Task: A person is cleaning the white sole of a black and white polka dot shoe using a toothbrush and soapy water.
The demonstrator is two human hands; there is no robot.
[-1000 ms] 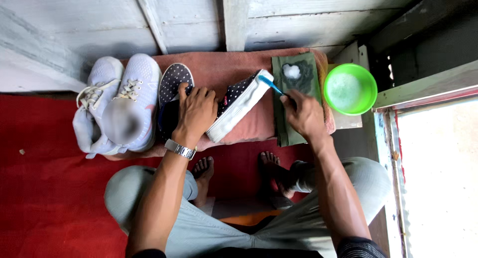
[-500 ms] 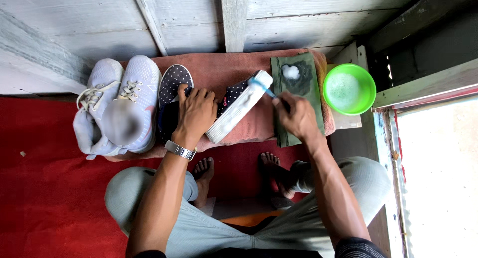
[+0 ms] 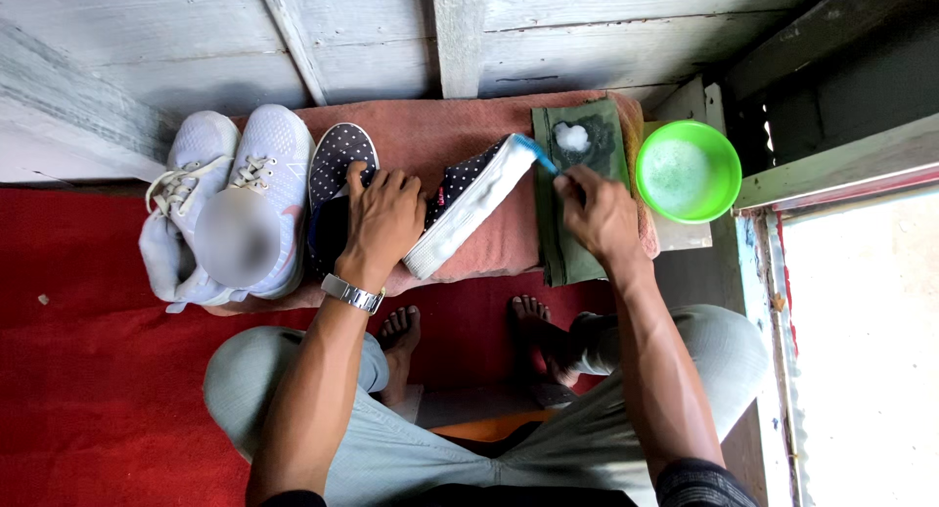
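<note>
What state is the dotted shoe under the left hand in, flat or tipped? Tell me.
Tipped. The dotted shoe lies on its side, white sole edge facing up, steadied by the left hand; the right hand holds a blue brush at its toe.

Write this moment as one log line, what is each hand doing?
left hand: holds polka-dot shoe tilted | right hand: blue brush at shoe's white sole | green bowl: foamy | white sneakers: aside

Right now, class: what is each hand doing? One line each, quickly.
Left hand: closed, holding the dotted dark shoe tilted on its side.
Right hand: closed on a blue brush, bristle end at the shoe's white sole edge.
</note>
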